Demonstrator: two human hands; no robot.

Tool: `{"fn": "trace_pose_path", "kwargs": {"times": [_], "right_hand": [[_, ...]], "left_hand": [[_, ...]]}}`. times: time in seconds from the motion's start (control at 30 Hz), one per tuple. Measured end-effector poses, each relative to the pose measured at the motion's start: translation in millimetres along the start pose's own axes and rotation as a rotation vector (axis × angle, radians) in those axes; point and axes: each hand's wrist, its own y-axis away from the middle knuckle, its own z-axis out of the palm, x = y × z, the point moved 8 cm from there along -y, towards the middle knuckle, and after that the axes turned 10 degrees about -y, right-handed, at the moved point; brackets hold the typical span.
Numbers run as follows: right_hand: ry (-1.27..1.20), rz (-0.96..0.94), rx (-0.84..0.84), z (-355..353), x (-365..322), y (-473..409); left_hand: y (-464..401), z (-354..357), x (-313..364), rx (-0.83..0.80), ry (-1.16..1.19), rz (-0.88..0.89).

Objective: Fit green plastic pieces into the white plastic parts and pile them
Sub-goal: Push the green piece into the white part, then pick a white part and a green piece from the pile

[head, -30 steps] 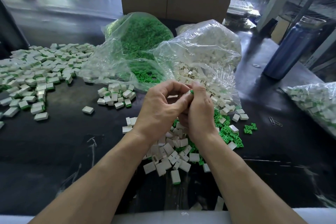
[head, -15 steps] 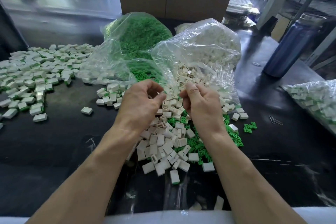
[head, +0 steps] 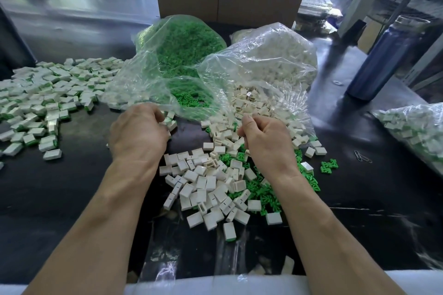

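A dark table [head: 72, 199] carries a spread of finished white-and-green parts [head: 45, 103] along its left edge. Toward the far edge sit a clear bag of green pieces [head: 182, 55] and a bag of white parts [head: 271, 60]. Loose white parts [head: 206, 182] and green pieces [head: 259, 189] lie mixed near the front edge. The left hand [head: 137, 134] hovers curled; whether it grips anything I cannot tell. The right hand [head: 266, 141] is curled too, its grasp hidden.
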Motion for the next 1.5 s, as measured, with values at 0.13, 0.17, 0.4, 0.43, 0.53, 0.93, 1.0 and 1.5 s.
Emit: {"fn": "trace_pose_path", "kwargs": {"times": [0.13,0.17,0.4,0.43,0.53,0.93,1.0,1.5], "right_hand": [[0.008,0.018,-0.009,-0.9,1.3,0.6],[0.007,0.019,-0.010,-1.1,1.3,0.7],[-0.003,-0.004,0.019,-5.7,-0.2,-1.8],[0.001,-0.005,0.023,-6.2,-0.1,-2.5],[0.012,-0.006,0.032,-7.7,1.7,-4.8],[0.227,0.057,-0.141,-14.2,6.6,-5.8],[0.209,0.068,-0.171,-13.4,5.6,-3.8],[0.512,0.141,-0.082,-21.2,8.1,-7.5]], "left_hand": [[-0.1,2.1,0.2,-0.012,-0.011,0.005],[0.6,1.3,0.9,-0.008,-0.011,0.007],[15.7,-6.2,18.4,0.014,-0.013,0.041],[17.8,-7.6,22.0,0.026,-0.009,0.059],[25.7,-1.9,33.2,-0.025,0.088,0.123],[45.9,36.4,55.3,-0.399,0.088,0.232],[45.5,34.4,57.1,-0.384,0.078,0.240],[48.5,19.5,62.1,-0.302,0.588,0.204]]}}
